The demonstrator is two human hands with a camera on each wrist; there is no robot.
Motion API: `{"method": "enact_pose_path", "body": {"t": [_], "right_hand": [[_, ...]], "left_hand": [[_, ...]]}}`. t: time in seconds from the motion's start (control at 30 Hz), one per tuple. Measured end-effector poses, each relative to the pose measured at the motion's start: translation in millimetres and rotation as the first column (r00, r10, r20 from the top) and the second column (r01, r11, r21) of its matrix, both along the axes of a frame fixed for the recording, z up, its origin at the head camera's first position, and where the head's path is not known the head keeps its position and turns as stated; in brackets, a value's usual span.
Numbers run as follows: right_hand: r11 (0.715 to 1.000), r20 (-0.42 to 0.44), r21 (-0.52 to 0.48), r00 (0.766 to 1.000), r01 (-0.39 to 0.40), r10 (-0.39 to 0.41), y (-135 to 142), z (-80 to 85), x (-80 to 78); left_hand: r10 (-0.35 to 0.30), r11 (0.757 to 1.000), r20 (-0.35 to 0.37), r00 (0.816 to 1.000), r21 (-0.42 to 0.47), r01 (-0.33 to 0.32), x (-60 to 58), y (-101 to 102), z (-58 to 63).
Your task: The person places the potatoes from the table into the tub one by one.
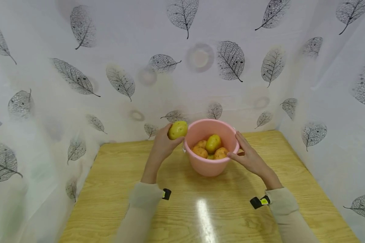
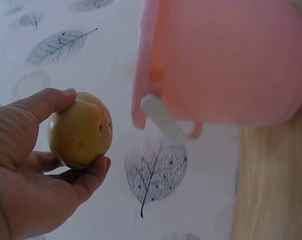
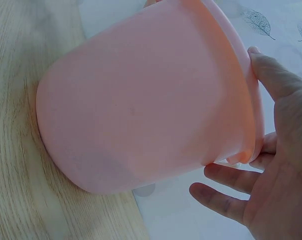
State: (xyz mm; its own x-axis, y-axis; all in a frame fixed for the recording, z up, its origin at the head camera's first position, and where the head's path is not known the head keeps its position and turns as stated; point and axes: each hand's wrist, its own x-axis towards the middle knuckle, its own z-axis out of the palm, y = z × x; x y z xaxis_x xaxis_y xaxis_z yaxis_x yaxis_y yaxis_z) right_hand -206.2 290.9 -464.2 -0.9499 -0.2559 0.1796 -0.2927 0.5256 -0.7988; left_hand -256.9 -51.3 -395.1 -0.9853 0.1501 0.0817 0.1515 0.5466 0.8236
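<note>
My left hand (image 1: 164, 143) grips a yellow potato (image 1: 178, 130) between thumb and fingers, just left of the pink bucket's rim. Dark pits mark that potato (image 2: 82, 130) in the left wrist view. The pink bucket (image 1: 208, 167) stands upright on the table and has several potatoes in it, among them a greener one (image 1: 213, 144) on top and a browner one (image 1: 221, 153). On the bucket's right side my right hand (image 1: 250, 158) holds the rim, thumb at the front and fingers farther back. In the right wrist view, the two lowest fingers (image 3: 218, 201) stick out below the rim.
The wooden table (image 1: 115, 202) carries the bucket near its back edge. A white cloth (image 1: 134, 40) with a leaf print hangs behind and at both sides. A white handle end (image 2: 163, 117) shows on the bucket's left side.
</note>
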Motion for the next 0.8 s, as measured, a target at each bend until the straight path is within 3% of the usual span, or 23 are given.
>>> {"method": "enact_pose_path", "body": {"t": [0.2,0.4,0.8], "right_hand": [[1.0,-0.003,0.006,1.0,0.002,-0.002,1,-0.1,0.0],[1.0,0.002,0.002,1.0,0.0,0.0,1,-1.8,-1.3],[1.0,0.005,-0.002,1.0,0.001,-0.001,2,-1.1,-0.3]], "left_hand": [[-0.029,1.0,0.011,1.0,-0.005,0.03,-3.3,36,1.6],[-0.057,0.998,0.009,0.998,-0.027,0.057,-7.2,62,-5.6],[-0.085,0.996,-0.035,0.996,-0.008,0.084,-8.2,80,-16.0]]}}
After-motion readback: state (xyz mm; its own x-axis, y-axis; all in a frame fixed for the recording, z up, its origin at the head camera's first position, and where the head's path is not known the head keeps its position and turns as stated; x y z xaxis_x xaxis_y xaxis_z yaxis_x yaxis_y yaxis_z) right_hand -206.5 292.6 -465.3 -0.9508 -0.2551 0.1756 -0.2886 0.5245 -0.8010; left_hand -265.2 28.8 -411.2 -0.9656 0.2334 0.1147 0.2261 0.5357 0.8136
